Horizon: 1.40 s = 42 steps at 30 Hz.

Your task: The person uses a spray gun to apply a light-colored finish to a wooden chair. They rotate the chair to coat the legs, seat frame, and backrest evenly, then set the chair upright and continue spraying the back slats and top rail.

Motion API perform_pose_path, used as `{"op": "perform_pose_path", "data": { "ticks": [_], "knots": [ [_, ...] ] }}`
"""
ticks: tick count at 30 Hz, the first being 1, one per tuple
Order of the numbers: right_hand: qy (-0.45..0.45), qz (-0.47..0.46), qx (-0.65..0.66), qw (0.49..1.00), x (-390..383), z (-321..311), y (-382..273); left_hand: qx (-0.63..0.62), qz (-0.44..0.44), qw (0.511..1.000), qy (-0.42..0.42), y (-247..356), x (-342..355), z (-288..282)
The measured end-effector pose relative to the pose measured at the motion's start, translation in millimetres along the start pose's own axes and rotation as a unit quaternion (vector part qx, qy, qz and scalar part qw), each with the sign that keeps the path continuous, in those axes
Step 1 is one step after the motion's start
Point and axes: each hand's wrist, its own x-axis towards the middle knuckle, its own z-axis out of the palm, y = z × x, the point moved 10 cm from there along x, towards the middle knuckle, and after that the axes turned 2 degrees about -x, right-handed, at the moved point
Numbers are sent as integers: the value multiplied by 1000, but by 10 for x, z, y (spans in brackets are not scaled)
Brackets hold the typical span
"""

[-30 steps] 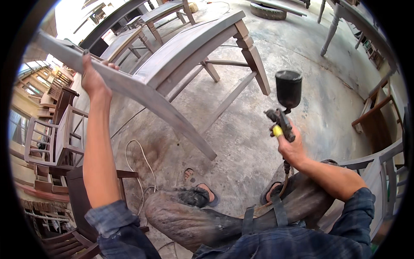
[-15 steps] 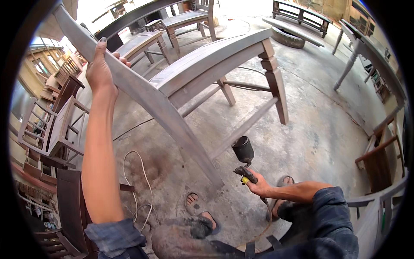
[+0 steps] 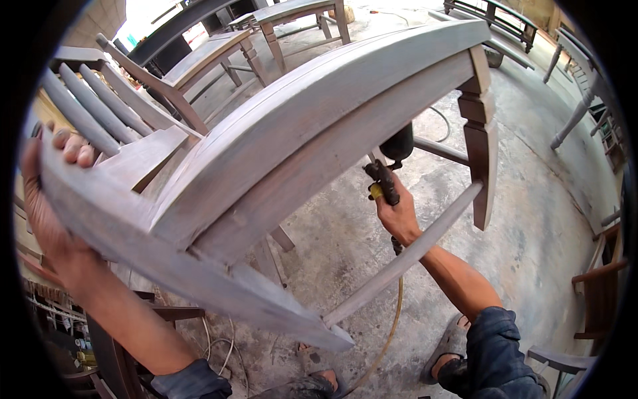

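A greyish wooden chair [image 3: 319, 113] is tilted in front of me, its seat edge and turned front leg toward the right. My left hand [image 3: 53, 193] grips the chair's back post at the far left, fingers wrapped over it. In my right hand [image 3: 397, 206] is a black spray gun [image 3: 382, 183] with a yellow part on it. Its dark cup [image 3: 399, 145] is partly hidden behind the seat rail. My right forearm passes behind the chair's side stretcher [image 3: 405, 259]. A yellowish hose [image 3: 393, 312] runs down from the gun.
More wooden chairs [image 3: 206, 60] stand at the back left. A low dark bench [image 3: 495, 20] and a table with turned legs [image 3: 578, 116] are at the far right. A brown wooden piece [image 3: 601, 279] sits at right. Pale cord [image 3: 229, 346] lies on the concrete floor near my feet.
The chair has tipped and come closer, its back swinging into view at left. My left hand has moved down and left with it. The spray gun has risen under the seat.
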Motion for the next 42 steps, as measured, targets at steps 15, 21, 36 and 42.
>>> {"op": "perform_pose_path", "data": {
  "ticks": [15, 21, 36, 42],
  "knots": [
    [43, -33, -42, 998, 411, -523, -77, 69, 7, 996, -51, 122, 165, -305],
    [5, 8, -51, 999, 420, -451, -97, 73, -1, 997, -26, 177, 119, -337],
    [-41, -17, -74, 996, 681, -379, -88, 99, 46, 992, -62, 87, -45, 56],
    [-96, 26, -46, 994, 566, -262, -83, 47, -6, 993, -111, 94, 4, 91]
  ]
}}
